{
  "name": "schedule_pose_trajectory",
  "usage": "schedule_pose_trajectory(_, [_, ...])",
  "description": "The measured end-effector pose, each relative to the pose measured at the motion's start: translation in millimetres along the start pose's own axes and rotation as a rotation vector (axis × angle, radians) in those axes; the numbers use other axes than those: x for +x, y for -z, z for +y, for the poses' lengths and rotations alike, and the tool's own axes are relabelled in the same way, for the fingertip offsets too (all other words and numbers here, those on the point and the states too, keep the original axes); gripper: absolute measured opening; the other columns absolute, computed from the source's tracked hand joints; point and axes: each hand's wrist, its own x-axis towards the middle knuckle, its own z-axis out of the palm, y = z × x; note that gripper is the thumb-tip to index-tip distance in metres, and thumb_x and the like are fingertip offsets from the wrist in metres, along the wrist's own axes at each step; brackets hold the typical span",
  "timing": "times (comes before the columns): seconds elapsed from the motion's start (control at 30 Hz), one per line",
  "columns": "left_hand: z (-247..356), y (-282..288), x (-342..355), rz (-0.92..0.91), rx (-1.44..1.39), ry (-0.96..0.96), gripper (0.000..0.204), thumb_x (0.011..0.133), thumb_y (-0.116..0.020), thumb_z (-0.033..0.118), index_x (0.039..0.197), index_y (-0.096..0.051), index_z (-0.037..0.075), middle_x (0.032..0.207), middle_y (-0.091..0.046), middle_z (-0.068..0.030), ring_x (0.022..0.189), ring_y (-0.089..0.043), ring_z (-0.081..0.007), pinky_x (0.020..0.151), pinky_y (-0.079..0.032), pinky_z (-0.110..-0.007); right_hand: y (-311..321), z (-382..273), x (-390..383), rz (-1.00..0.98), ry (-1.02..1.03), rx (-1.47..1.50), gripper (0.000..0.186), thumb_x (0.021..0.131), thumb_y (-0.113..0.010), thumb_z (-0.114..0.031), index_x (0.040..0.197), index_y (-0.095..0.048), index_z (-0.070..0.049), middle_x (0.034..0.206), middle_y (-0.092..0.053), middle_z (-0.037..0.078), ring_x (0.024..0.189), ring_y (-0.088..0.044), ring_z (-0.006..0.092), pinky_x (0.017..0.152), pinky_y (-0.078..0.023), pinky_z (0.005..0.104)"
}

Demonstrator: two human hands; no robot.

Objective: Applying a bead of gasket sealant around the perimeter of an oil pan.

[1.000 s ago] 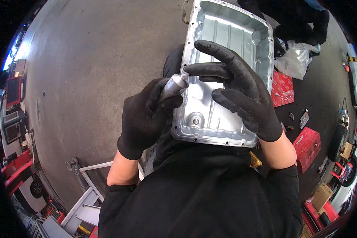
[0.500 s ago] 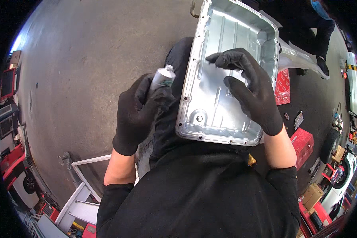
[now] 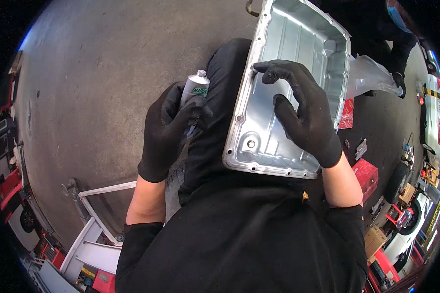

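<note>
Grey workshop floor (image 3: 112,73) all round, red box (image 3: 365,177) and clear plastic bag (image 3: 371,75) off to the right, co-worker's dark clothing (image 3: 371,29) at top right. Metal pan (image 3: 259,117) lies over the person's lap, open side up, tilted in view. Probably stiff, moderate weight, awkward for its width; smooth metal could slip under gloves, so best held by the flanged rim. Small silver tube (image 3: 194,90) left of the pan, nozzle up: likely light, soft-walled, easy to dent; best gripped round the body, loosely.

Left hand (image 3: 171,122), black-gloved, wraps the tube's lower body, thumb across the front, forearm up from below. Right hand (image 3: 308,107) over the pan, fingers curved, thumb apart, nothing visible in grasp; index fingertip at the left rim, contact seems likely.
</note>
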Motion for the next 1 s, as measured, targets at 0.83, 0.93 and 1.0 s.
schedule_pose_trajectory(0.83, [-2.0, -0.2, 5.4, 0.054, 0.100, 0.010, 0.026, 0.097, -0.070, 0.018, 0.110, -0.068, -0.004, 0.098, -0.072, -0.0115, 0.088, -0.068, -0.0175, 0.079, -0.052, -0.031, -5.0, 3.3, -1.6, 0.012, 0.109, -0.188, 0.057, 0.073, -0.057, 0.000, 0.129, -0.065, -0.009, 0.122, -0.072, 0.011, 0.127, -0.059, 0.0370, 0.109, -0.044, 0.0498])
schedule_pose_trajectory(0.93, [-3.5, -0.4, 5.9, 0.076, 0.158, -0.035, 0.025, 0.097, -0.070, 0.018, 0.109, -0.068, -0.004, 0.097, -0.071, -0.0113, 0.086, -0.067, -0.0174, 0.078, -0.051, -0.031, -4.6, -0.4, -1.4, -0.054, 0.132, -0.306, 0.054, 0.073, -0.058, 0.000, 0.125, -0.066, -0.009, 0.125, -0.072, 0.009, 0.130, -0.059, 0.0364, 0.109, -0.045, 0.0505])
schedule_pose_trajectory(1.0, [-0.9, -3.3, 5.5, 0.063, 0.040, -0.017, 0.025, 0.097, -0.069, 0.018, 0.108, -0.068, -0.004, 0.095, -0.071, -0.0111, 0.085, -0.066, -0.0172, 0.077, -0.051, -0.031, -6.4, -0.4, -4.8, -0.050, 0.140, -0.308, 0.053, 0.072, -0.058, 0.001, 0.123, -0.066, -0.009, 0.124, -0.073, 0.008, 0.130, -0.059, 0.0363, 0.108, -0.044, 0.0508])
